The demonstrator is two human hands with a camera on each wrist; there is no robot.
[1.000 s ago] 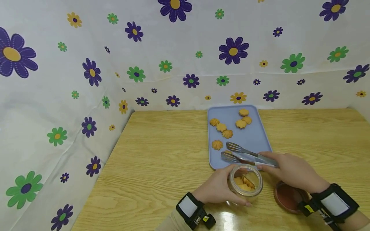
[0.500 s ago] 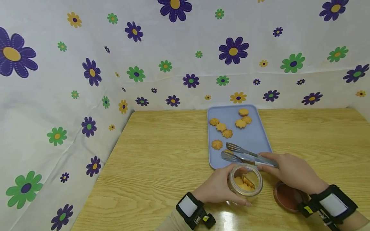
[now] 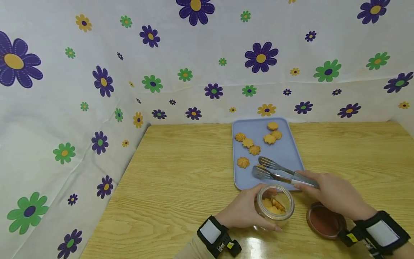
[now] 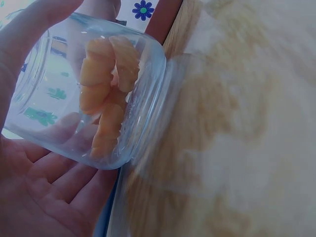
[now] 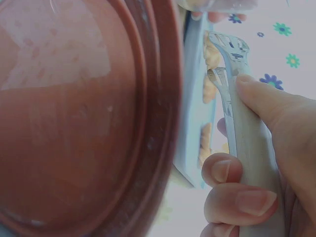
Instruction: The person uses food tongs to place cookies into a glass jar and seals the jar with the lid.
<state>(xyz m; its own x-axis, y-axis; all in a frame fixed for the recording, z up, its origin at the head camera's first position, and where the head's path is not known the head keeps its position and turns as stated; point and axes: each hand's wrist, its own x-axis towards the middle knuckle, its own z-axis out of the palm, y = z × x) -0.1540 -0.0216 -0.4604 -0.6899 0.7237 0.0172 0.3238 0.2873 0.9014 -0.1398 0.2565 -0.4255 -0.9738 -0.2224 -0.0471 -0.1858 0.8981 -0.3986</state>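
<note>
My left hand (image 3: 240, 212) grips a clear glass jar (image 4: 64, 123) around its side, near the table's front. Several cookies (image 4: 106, 89) lie at the bottom of the jar, whose mouth is uncovered. In my right hand (image 3: 336, 194) is a pair of metal serving tongs (image 3: 284, 174), thumb on one arm and fingers curled round the other. The tongs' slotted tips are spread apart over the near part of a blue tray (image 3: 288, 158). One cookie (image 3: 260, 167) on the tray shows between the tips, partly hidden by them.
Several more cookies (image 3: 254, 150) lie scattered on the tray, mostly at its left and far right. A reddish-brown round lid (image 3: 326, 221) rests on the wooden table (image 3: 174, 172) below my right wrist. A flowered cloth (image 3: 220, 72) hangs behind and at the left.
My right hand and the tongs have shifted slightly to the right over the tray, uncovering more of the lid. The left hand and jar have stayed still.
</note>
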